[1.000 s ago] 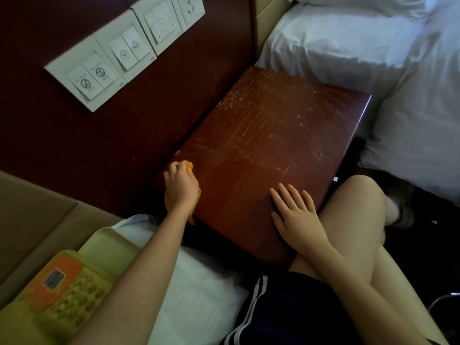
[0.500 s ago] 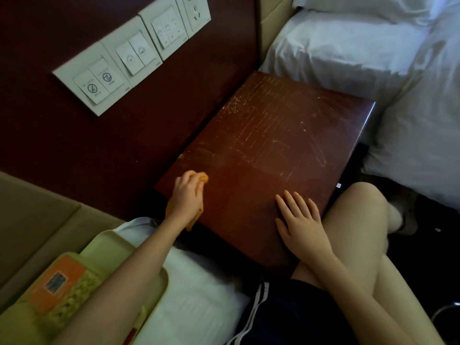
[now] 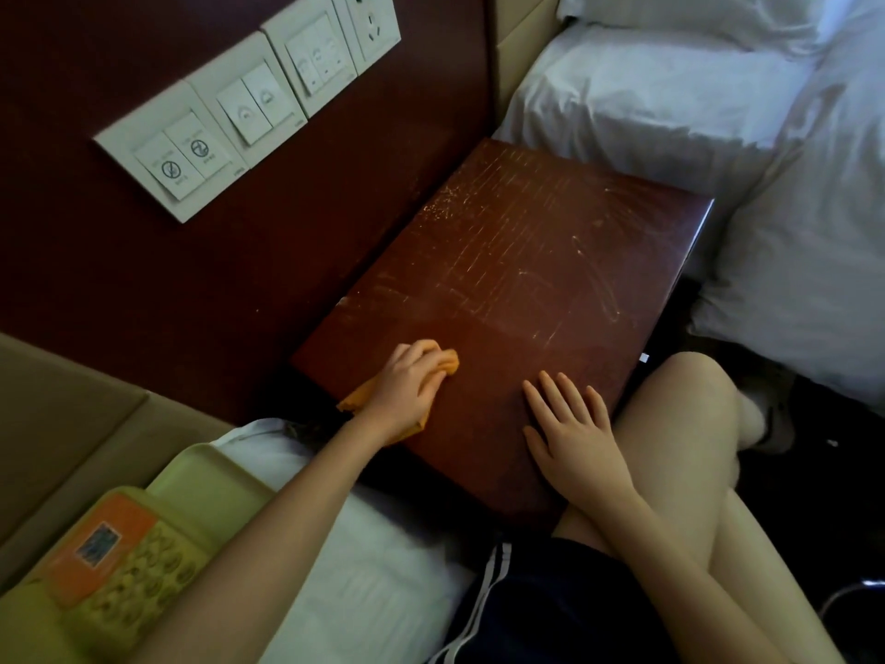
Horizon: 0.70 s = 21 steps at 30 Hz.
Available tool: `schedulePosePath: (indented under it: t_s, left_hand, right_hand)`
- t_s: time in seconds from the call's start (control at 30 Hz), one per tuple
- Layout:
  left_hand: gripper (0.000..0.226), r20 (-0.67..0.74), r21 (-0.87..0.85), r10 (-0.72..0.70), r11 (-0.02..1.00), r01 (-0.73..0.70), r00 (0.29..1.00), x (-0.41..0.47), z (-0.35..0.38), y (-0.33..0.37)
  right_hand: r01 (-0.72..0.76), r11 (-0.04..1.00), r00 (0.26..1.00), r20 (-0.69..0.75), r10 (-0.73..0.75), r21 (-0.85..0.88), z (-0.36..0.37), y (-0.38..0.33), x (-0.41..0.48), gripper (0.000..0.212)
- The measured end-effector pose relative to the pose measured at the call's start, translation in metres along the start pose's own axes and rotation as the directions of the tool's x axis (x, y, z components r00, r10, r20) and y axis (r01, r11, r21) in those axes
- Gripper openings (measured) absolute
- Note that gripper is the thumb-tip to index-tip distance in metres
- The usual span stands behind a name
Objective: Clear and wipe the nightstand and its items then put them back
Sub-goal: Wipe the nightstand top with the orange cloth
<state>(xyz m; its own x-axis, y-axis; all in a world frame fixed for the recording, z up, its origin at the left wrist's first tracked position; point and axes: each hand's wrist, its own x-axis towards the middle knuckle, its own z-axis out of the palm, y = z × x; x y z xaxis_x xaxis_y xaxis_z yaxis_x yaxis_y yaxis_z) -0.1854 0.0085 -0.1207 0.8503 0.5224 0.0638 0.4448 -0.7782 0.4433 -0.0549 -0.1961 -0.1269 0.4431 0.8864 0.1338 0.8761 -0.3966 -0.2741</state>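
A white bed (image 3: 646,103) flanks the scratched dark-red desk (image 3: 550,261). A yellow phone (image 3: 110,567) lies on bedding, lower left. On the desk the right hand (image 3: 574,433) rests flat, grip wide; the left hand (image 3: 407,383) has its grip round an orange cloth (image 3: 445,362) at the desk's left edge.

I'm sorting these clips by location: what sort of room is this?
Probably a hotel bedroom: a nightstand stands between two white-sheeted beds, a row of switches with a socket lines the wall above it, and a landline phone lies on the near bed.
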Motion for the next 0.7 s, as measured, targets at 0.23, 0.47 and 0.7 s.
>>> schedulePosePath:
  t_s: [0.23, 0.47, 0.7]
  left_hand:
    - [0.026, -0.322, 0.014, -0.45, 0.877, 0.479, 0.833, -0.009, -0.02, -0.042]
    - [0.028, -0.365, -0.011, -0.553, 0.807, 0.59, 0.749, 0.029, -0.006, -0.009]
    - [0.031, -0.061, 0.046, -0.05, 0.998, 0.052, 0.997, 0.005, 0.007, -0.001]
  right_hand:
    - [-0.008, 1.0, 1.0, -0.01, 0.009, 0.008, 0.0, 0.001, 0.0, 0.054]
    - [-0.025, 0.999, 0.997, 0.075, 0.022, 0.032, -0.001, 0.001, -0.002, 0.053]
    - [-0.045, 0.999, 0.996, 0.084, 0.042, 0.03, -0.004, 0.0, -0.002, 0.052]
